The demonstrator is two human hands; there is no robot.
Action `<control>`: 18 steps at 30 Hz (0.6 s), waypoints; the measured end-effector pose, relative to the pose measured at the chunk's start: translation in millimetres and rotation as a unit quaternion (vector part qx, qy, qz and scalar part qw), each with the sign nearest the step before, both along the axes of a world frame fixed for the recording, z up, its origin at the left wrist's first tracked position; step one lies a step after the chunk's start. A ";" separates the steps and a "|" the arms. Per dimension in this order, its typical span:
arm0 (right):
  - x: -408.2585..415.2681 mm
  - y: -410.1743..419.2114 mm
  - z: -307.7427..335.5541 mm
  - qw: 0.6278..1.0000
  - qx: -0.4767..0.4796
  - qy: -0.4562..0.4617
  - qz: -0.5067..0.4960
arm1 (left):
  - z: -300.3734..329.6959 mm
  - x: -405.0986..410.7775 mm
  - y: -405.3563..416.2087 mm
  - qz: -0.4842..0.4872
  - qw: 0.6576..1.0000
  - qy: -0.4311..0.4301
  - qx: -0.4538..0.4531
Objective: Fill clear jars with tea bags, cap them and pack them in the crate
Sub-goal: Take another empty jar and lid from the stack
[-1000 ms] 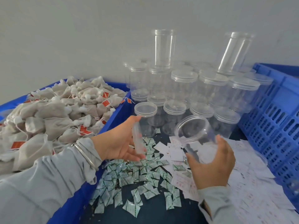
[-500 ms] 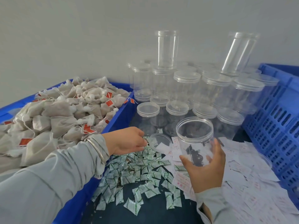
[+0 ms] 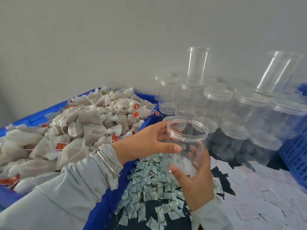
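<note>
An open clear jar [image 3: 191,130] without a cap is held tilted above the dark table by both hands. My right hand [image 3: 197,185] cups its lower part, with the thumb on the front and the fingers seen through the plastic. My left hand [image 3: 144,143] grips its left side just under the rim, thumb across the front wall. A heap of beige tea bags [image 3: 89,123] with red tags fills the blue bin [image 3: 103,208] at the left. I cannot tell whether anything lies inside the jar.
Small green-and-white sachets [image 3: 149,188] litter the table below the jar. White paper slips [image 3: 259,196] cover the right side. Several capped empty jars [image 3: 232,113] stand stacked at the back by the wall. A blue lattice crate [image 3: 299,156] stands at the right edge.
My left hand set the cap down among the sachets, then rose and took hold of the jar. My right hand carried the jar up and to the left.
</note>
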State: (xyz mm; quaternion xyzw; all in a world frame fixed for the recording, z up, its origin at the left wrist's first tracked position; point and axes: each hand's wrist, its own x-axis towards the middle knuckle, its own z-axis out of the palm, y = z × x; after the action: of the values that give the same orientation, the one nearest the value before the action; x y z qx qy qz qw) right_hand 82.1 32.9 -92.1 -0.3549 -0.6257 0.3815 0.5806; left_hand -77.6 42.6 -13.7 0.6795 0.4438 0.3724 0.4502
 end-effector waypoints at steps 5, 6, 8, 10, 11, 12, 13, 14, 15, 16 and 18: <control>-17.4 4.6 -17.3 0.999 -0.047 0.007 -0.018 | 14.7 -40.9 9.0 0.113 0.974 0.156 0.119; -19.9 2.8 -22.5 0.998 -0.062 0.011 -0.019 | 16.6 -48.7 14.9 0.184 0.953 0.190 0.149; -22.8 -0.6 -34.8 0.996 -0.090 0.009 -0.015 | 14.9 -63.8 27.7 0.321 0.899 0.227 0.191; -23.6 -3.5 -44.5 0.995 -0.105 -0.001 -0.001 | 6.7 -80.0 38.2 0.387 0.842 0.325 0.188; -23.7 -4.0 -47.8 0.995 -0.104 -0.004 0.006 | 1.0 -88.2 42.2 0.388 0.824 0.378 0.163; -23.3 -4.0 -50.3 0.994 -0.104 -0.008 0.014 | -4.8 -95.0 43.9 0.383 0.815 0.417 0.126; -22.8 -3.9 -51.6 0.994 -0.105 -0.012 0.021 | -9.8 -99.2 44.8 0.377 0.808 0.443 0.093; -22.3 -3.6 -51.9 0.994 -0.106 -0.015 0.027 | -13.4 -101.1 46.0 0.375 0.800 0.463 0.075; -21.8 -3.8 -51.5 0.994 -0.105 -0.017 0.032 | -15.4 -100.9 48.0 0.373 0.788 0.484 0.070; -21.5 -4.2 -50.5 0.994 -0.101 -0.019 0.035 | -17.0 -99.0 50.7 0.373 0.778 0.502 0.068; -21.2 -5.0 -49.0 0.995 -0.095 -0.023 0.038 | -21.1 -92.8 56.9 0.380 0.760 0.524 0.065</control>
State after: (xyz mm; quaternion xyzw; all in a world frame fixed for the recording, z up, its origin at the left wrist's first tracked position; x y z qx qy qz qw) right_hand 60.9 28.0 -141.1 -0.3930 -0.6129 0.4524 0.5150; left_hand -170.4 99.5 -34.9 0.5716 0.8071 0.1270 -0.0762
